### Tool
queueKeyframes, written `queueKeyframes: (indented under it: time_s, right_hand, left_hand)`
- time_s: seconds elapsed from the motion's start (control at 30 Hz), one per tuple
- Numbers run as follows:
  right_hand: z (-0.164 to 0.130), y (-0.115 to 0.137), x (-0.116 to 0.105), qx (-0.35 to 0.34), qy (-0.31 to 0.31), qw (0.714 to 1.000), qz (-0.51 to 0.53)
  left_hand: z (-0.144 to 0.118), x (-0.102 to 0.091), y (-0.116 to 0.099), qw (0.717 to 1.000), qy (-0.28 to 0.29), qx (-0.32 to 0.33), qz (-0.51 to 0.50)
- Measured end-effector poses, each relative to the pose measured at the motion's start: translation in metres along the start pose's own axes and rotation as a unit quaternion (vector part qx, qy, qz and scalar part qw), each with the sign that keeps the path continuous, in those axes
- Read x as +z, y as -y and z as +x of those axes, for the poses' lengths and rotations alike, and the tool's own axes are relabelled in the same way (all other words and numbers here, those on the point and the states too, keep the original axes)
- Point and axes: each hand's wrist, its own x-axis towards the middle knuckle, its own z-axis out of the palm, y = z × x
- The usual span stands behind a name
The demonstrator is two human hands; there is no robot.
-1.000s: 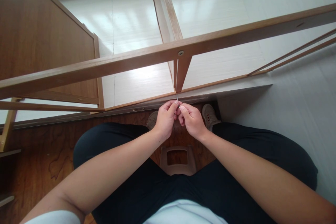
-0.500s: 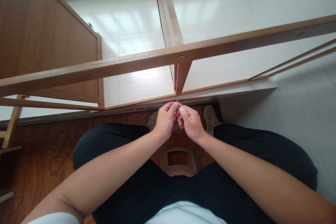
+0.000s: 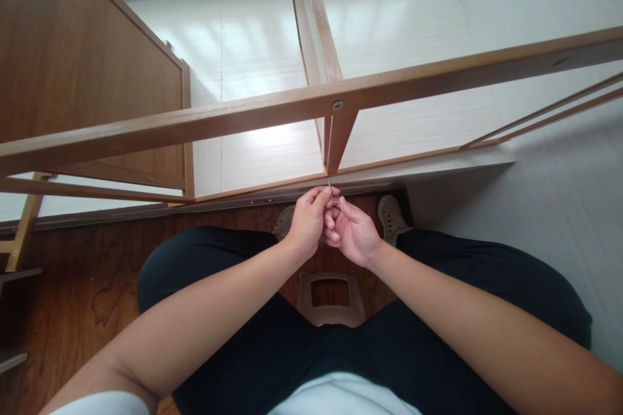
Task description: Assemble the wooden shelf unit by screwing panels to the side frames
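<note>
A thin metal hex key [image 3: 331, 197] points away from me, its tip at the lower front edge of a wooden frame [image 3: 257, 115] below the middle upright [image 3: 339, 142]. My left hand [image 3: 307, 219] pinches its long arm between thumb and fingers. At the near end, the bent short arm lies between the thumb and fingertips of my right hand [image 3: 356, 231], whose other fingers are curled beneath. Both hands are close together and closed. A round metal fastener [image 3: 337, 105] sits in the upper rail above them. The fastener at the key's tip is too small to make out.
A large brown wood panel [image 3: 97, 65] stands at the left, with wooden slats below it. White boards [image 3: 263, 45] lie behind the frame. Between my knees on the wood floor [image 3: 92, 298] is a small beige stool [image 3: 329, 298]. A white surface [image 3: 559, 207] is at the right.
My right hand has turned and shifted slightly right and down, and the hex key's bent arm now shows more clearly. My left hand keeps its pinch in about the same place.
</note>
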Motion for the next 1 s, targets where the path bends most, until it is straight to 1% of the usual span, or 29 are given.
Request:
queueKeyframes:
  time_s: [0.13,0.3,0.43,0.53,0.67,0.77,0.83,0.9,1.0]
  right_hand:
    - [0.001,0.000,-0.001,0.026,0.010,0.998,0.050]
    - [0.002,-0.002,-0.001,0.037,0.006,0.996,0.075]
    - [0.002,-0.001,0.002,0.046,0.006,0.996,0.079]
    - [0.002,0.000,0.003,0.037,0.009,0.996,0.079]
    - [0.005,-0.001,0.003,0.031,0.011,0.998,0.048]
    - [0.005,-0.005,0.003,0.012,-0.007,1.000,-0.005]
    - [0.005,-0.009,0.003,-0.033,-0.036,0.996,-0.079]
    - [0.003,-0.012,0.003,-0.093,-0.059,0.977,-0.182]
    - [-0.002,-0.014,0.002,-0.162,-0.086,0.928,-0.324]
  left_hand:
    - [-0.003,0.001,-0.002,0.999,0.003,-0.026,0.018]
    - [-0.006,0.003,-0.005,0.999,-0.009,-0.048,0.023]
    - [-0.004,0.003,-0.006,0.998,-0.009,-0.058,0.021]
    - [-0.003,0.002,-0.007,0.998,-0.010,-0.065,0.023]
    - [-0.003,0.002,-0.006,0.998,-0.003,-0.065,0.025]
    - [-0.003,0.002,-0.004,0.998,0.007,-0.054,0.023]
    - [-0.002,0.002,-0.002,0.999,0.014,-0.039,0.020]
    - [-0.002,0.002,-0.001,0.999,0.019,-0.024,0.014]
    - [-0.002,0.003,-0.001,1.000,0.018,-0.001,0.005]
